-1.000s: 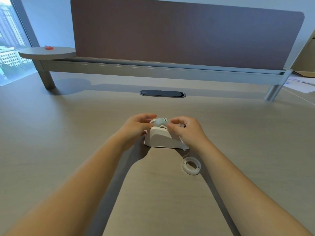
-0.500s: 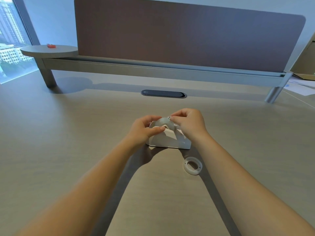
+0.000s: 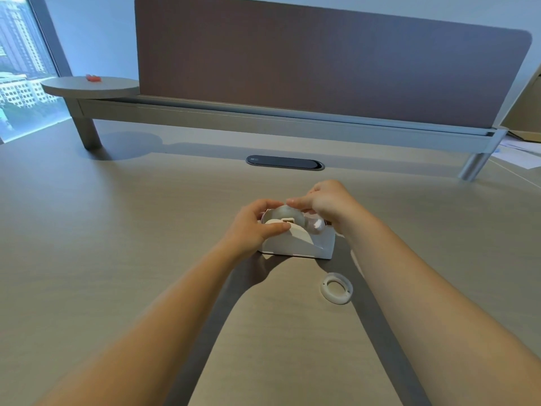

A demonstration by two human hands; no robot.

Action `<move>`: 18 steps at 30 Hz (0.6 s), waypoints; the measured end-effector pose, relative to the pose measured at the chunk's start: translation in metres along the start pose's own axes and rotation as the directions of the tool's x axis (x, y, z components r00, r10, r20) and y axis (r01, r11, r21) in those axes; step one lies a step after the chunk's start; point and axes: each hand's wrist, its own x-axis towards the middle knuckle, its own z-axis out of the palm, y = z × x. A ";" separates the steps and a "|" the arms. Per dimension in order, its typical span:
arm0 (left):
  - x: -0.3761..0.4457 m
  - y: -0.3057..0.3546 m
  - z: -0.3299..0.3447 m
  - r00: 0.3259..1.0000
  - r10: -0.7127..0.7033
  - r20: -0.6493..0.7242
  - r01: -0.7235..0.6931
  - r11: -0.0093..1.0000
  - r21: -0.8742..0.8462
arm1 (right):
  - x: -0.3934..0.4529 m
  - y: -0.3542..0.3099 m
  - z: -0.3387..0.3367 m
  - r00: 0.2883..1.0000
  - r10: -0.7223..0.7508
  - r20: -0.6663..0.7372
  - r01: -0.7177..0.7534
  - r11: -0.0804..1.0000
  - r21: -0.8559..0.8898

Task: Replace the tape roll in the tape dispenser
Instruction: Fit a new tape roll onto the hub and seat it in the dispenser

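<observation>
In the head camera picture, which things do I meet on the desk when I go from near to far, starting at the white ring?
White ring → tape dispenser → dark oval cable slot → brown divider panel.

Hands [image 3: 292, 218] hide the tape dispenser's [image 3: 298, 244] far side (partly).

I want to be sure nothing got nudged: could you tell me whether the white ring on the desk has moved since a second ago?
No. The white ring keeps its spot beside the dispenser's near right corner.
</observation>
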 end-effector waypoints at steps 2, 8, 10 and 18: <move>0.001 -0.001 0.000 1.000 -0.006 0.001 0.006 1.000 0.016 | -0.001 0.000 -0.007 1.000 -0.019 -0.018 0.018 0.999 -0.033; 0.001 -0.001 0.001 1.000 -0.014 -0.015 0.014 0.999 0.048 | 0.000 0.009 -0.027 0.996 -0.068 -0.048 0.066 0.997 -0.042; 0.001 -0.001 0.001 1.000 -0.018 -0.014 0.019 0.999 0.043 | 0.000 0.014 -0.033 0.999 -0.037 -0.013 0.037 0.998 0.050; 0.001 -0.002 0.002 1.000 -0.015 -0.025 0.016 0.999 0.035 | -0.002 0.025 -0.034 0.998 0.020 0.056 -0.027 0.991 0.134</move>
